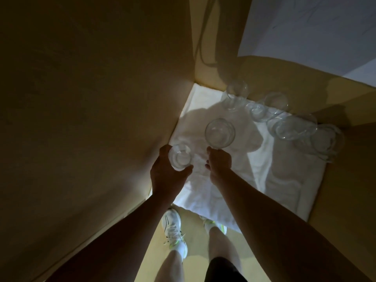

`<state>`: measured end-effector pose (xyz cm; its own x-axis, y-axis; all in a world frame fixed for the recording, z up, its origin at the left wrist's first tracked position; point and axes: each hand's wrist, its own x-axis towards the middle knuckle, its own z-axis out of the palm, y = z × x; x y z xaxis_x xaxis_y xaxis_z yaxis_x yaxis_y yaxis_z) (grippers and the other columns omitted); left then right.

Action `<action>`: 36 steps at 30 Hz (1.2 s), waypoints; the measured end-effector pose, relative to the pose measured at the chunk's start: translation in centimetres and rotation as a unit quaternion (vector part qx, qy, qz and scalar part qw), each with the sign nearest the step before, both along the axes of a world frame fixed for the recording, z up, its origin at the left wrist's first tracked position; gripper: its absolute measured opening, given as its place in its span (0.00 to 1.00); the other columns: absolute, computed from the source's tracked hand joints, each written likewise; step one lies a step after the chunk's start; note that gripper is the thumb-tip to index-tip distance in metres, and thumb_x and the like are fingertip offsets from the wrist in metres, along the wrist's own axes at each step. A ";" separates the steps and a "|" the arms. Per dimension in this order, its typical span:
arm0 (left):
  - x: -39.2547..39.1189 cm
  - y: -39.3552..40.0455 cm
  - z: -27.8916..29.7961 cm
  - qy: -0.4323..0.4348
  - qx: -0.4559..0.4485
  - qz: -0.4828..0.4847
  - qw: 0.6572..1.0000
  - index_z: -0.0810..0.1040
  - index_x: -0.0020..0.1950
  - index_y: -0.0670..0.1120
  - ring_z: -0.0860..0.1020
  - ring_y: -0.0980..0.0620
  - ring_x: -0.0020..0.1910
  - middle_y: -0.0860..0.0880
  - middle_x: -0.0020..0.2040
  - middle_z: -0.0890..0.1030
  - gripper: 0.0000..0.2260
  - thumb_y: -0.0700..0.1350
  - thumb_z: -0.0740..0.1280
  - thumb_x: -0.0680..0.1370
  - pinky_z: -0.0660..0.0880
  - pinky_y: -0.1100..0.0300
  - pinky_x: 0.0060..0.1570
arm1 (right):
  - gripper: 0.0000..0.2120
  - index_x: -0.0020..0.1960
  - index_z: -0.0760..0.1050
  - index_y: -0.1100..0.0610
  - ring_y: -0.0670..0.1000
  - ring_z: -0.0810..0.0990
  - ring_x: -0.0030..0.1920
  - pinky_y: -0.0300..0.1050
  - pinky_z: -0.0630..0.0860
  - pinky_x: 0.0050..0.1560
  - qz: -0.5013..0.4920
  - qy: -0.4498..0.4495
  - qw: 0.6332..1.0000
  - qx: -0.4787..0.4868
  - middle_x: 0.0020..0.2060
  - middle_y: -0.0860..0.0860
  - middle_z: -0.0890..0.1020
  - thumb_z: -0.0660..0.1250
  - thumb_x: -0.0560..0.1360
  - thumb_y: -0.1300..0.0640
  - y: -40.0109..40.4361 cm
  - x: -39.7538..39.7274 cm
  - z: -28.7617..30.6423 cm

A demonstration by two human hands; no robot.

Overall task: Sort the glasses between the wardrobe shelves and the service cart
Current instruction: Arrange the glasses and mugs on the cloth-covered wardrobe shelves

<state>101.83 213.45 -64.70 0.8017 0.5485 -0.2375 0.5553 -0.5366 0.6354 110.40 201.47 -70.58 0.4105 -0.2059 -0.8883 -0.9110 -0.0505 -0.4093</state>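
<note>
Inside the wardrobe, under dim light: tall tan side panel filling the left half of the view, back panel meeting it at a corner near the top centre. Below, on the shelf, a white towel spread flat, rumpled, its near edge hanging just over the front. Crossing the towel from below, two bare forearms with shadows thrown ahead of them. Along the towel's far and right edge, a curved row of clear glasses, standing close together, some overlapping in view, exact count hard to tell. At the towel's middle, another glass, round and wide-mouthed, mouth up, held from its near side by the right hand; fingers of that hand curled under and mostly hidden, grip itself not clearly seen. Just beside the left panel, a smaller glass, gripped by the left hand, thumb on the far side and fingers wrapped round the near side. Whether either glass touches the towel: cannot tell. Down at the bottom, on the tan floor, two white sneakers with pale green trim and bare lower legs.
</note>
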 end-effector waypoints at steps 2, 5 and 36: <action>-0.1 -0.1 0.6 0.001 0.001 -0.015 1.000 0.72 0.63 0.50 0.81 0.49 0.44 0.56 0.48 0.80 0.34 0.51 0.84 0.62 0.80 0.55 0.45 | 0.09 0.46 0.78 0.60 0.52 0.78 0.38 0.56 0.79 0.59 0.015 -0.004 1.000 -0.006 0.35 0.51 0.78 0.70 0.78 0.54 -1.2 -0.1 0.7; -0.1 -0.8 2.4 -0.005 -0.003 -0.013 1.000 0.72 0.61 0.51 0.80 0.51 0.44 0.58 0.46 0.78 0.33 0.50 0.84 0.62 0.80 0.54 0.46 | 0.17 0.59 0.79 0.64 0.51 0.77 0.40 0.53 0.79 0.55 0.108 -0.010 0.994 -0.005 0.36 0.48 0.76 0.70 0.78 0.51 -3.4 -0.1 1.9; -8.8 -2.2 33.7 -0.219 -0.087 -0.183 0.955 0.72 0.58 0.56 0.80 0.49 0.47 0.55 0.49 0.81 0.30 0.58 0.78 0.60 0.77 0.55 0.46 | 0.17 0.45 0.78 0.59 0.54 0.81 0.35 0.55 0.84 0.47 0.066 -0.308 0.935 -0.160 0.34 0.53 0.80 0.76 0.74 0.45 -10.0 -18.1 38.7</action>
